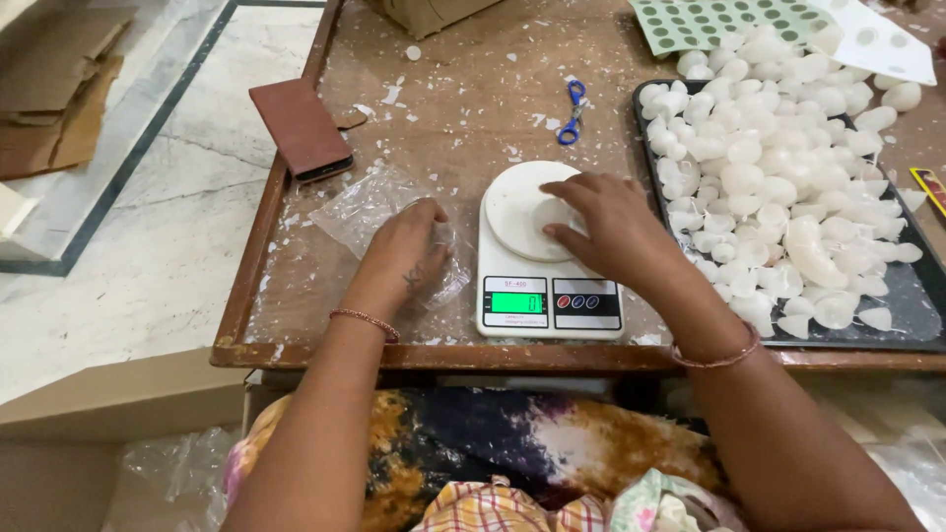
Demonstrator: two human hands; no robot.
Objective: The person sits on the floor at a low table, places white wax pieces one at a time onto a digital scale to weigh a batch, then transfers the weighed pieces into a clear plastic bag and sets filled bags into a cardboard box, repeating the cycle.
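1. Resting flat, fingers spread, the right hand (601, 225) lay on the white kitchen scale (547, 258), gripping nothing visible.
2. Left of the scale, the left hand (406, 252) pressed loosely on a clear plastic bag (370, 209): thin, limp, slippery; best pinched at its mouth.
3. Right of the scale, a black tray (907, 325) held light, fragile white shells (778, 148).

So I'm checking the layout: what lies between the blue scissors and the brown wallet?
In the head view, only bare tabletop strewn with white scraps lies between the scissors and the wallet.
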